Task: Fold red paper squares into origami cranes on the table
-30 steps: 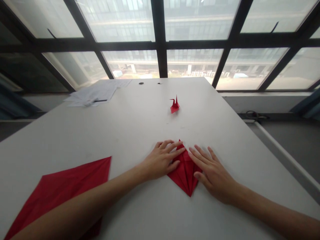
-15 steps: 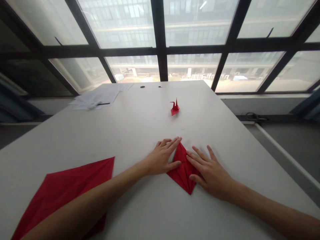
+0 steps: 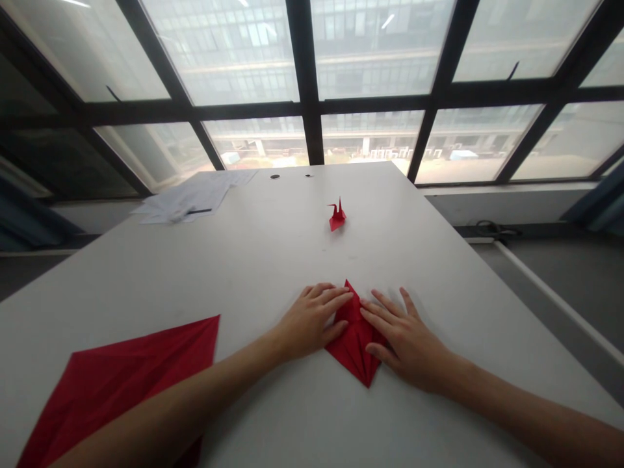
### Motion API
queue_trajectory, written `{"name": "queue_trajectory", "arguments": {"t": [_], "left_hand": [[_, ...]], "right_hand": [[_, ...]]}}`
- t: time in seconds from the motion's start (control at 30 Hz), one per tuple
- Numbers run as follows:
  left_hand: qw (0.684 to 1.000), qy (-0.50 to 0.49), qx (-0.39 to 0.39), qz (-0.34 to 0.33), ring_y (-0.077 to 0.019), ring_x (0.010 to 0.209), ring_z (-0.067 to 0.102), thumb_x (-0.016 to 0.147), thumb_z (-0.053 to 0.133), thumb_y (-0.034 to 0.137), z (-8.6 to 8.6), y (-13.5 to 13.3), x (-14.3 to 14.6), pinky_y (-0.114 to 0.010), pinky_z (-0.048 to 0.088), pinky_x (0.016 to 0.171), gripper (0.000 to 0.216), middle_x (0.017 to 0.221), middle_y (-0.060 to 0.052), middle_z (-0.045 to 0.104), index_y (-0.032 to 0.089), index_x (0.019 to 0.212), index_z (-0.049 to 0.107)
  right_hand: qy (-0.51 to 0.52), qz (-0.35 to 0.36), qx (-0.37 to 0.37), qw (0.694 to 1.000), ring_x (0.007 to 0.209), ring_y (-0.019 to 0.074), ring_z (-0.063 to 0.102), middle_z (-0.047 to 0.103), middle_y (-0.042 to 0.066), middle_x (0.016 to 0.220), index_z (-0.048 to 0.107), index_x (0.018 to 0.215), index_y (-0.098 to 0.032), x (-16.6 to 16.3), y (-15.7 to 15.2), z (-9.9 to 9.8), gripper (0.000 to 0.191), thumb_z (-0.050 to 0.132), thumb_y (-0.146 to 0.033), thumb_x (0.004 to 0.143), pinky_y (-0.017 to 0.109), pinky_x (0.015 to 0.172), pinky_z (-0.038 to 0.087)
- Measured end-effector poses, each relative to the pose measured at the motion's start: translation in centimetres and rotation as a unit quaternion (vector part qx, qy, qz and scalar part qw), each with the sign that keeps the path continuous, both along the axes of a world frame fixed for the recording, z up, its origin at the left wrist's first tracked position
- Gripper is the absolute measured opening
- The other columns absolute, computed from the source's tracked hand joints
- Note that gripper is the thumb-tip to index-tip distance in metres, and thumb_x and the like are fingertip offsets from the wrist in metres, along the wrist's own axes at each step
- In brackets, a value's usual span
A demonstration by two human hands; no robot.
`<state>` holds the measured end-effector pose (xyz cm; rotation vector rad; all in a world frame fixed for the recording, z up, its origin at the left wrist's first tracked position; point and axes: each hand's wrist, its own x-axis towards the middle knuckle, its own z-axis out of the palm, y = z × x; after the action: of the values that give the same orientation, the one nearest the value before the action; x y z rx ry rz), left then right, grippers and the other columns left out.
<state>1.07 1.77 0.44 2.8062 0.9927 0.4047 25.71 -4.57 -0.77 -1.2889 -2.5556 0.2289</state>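
Note:
A folded piece of red paper (image 3: 355,344), diamond-shaped with creases, lies flat on the white table (image 3: 273,260). My left hand (image 3: 312,320) rests on its left side with fingers stretched out flat. My right hand (image 3: 404,338) presses its right side, fingers spread and flat as well. The fingertips of both hands nearly meet near the paper's top point. Farther back on the table stands a small finished red paper crane (image 3: 336,217).
A large red sheet (image 3: 121,383) with fold lines lies at the near left, partly under my left forearm. White papers with a pen (image 3: 188,198) sit at the far left corner. Large windows lie behind the table; floor drops off to the right.
Both hands stay flat on the folded paper; my left fingers have slid slightly along its upper left edge. The view has tilted a little.

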Motion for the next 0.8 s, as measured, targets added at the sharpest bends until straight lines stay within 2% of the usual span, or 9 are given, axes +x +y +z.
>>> {"name": "queue_trajectory", "arguments": {"t": [0.13,0.23,0.37,0.43,0.53,0.63,0.73,0.8], "left_hand": [[1.0,-0.003,0.004,-0.002,-0.0277,0.129,0.047,0.092,0.062,0.036,-0.1,0.2,-0.1,-0.047,0.039,0.107,0.045,0.143,-0.005,0.055,0.029,0.136,0.055],[0.999,-0.025,0.009,-0.018,-0.0269,0.131,0.046,0.093,0.062,0.037,0.0,0.2,-0.2,-0.045,0.038,0.109,0.044,0.144,-0.006,0.053,0.029,0.136,0.055],[0.994,-0.047,-0.018,-0.1,-0.0221,0.129,0.05,0.095,0.059,0.034,0.0,0.2,-0.3,-0.04,0.036,0.113,0.038,0.139,-0.005,0.058,0.029,0.133,0.058],[0.991,-0.044,-0.033,-0.126,-0.0219,0.13,0.051,0.094,0.06,0.033,-0.1,0.2,-0.3,-0.039,0.036,0.114,0.04,0.141,-0.005,0.057,0.027,0.134,0.057],[0.991,-0.038,-0.039,-0.123,-0.023,0.129,0.052,0.094,0.061,0.035,-0.2,0.2,-0.2,-0.04,0.038,0.112,0.041,0.141,-0.006,0.056,0.027,0.134,0.058],[0.994,-0.038,-0.033,-0.101,-0.0237,0.123,0.055,0.092,0.063,0.037,0.1,0.1,0.0,-0.04,0.041,0.108,0.043,0.134,-0.007,0.06,0.029,0.134,0.058],[0.997,-0.039,-0.027,-0.063,-0.0241,0.114,0.058,0.087,0.068,0.038,0.5,-0.1,0.1,-0.041,0.043,0.104,0.042,0.124,-0.006,0.063,0.029,0.128,0.062],[0.998,-0.04,-0.028,-0.048,-0.0241,0.111,0.057,0.085,0.069,0.037,0.8,-0.2,0.1,-0.041,0.043,0.103,0.038,0.121,-0.005,0.063,0.029,0.122,0.066]], "right_hand": [[0.017,-0.014,0.005,1.0,0.146,0.0305,0.031,0.049,0.009,0.149,0.047,0.144,-0.024,-0.2,0.3,0.1,0.046,0.045,-0.029,0.098,0.07,0.116,0.01],[0.016,-0.025,0.021,0.999,0.147,0.0293,0.029,0.044,0.008,0.153,0.047,0.144,-0.026,-0.4,0.4,0.1,0.049,0.046,-0.021,0.095,0.066,0.117,0.014],[0.003,-0.023,0.021,1.0,0.146,0.0309,0.029,0.042,0.006,0.155,0.052,0.139,-0.028,-0.3,0.6,-0.5,0.046,0.049,-0.022,0.094,0.067,0.117,0.016],[0.006,-0.027,0.017,0.999,0.146,0.0305,0.031,0.043,0.007,0.154,0.047,0.144,-0.027,-0.2,0.7,-0.9,0.05,0.049,-0.024,0.094,0.066,0.116,0.019],[0.029,-0.037,0.027,0.999,0.143,0.0293,0.035,0.046,0.011,0.152,0.043,0.146,-0.024,-0.1,0.8,-1.2,0.055,0.052,-0.025,0.092,0.062,0.117,0.023],[0.074,-0.043,0.045,0.995,0.136,0.0283,0.045,0.056,0.011,0.141,0.058,0.132,-0.024,-0.1,0.8,-0.8,0.042,0.056,-0.024,0.09,0.057,0.115,0.03],[0.102,0.017,0.051,0.993,0.129,0.0258,0.05,0.061,0.008,0.134,0.067,0.119,-0.027,-0.2,0.6,0.3,0.031,0.059,-0.024,0.089,0.049,0.112,0.037],[0.088,0.086,0.035,0.992,0.131,0.0253,0.049,0.061,0.006,0.136,0.066,0.124,-0.03,-0.3,0.4,1.1,0.033,0.058,-0.028,0.092,0.049,0.114,0.035]]}}
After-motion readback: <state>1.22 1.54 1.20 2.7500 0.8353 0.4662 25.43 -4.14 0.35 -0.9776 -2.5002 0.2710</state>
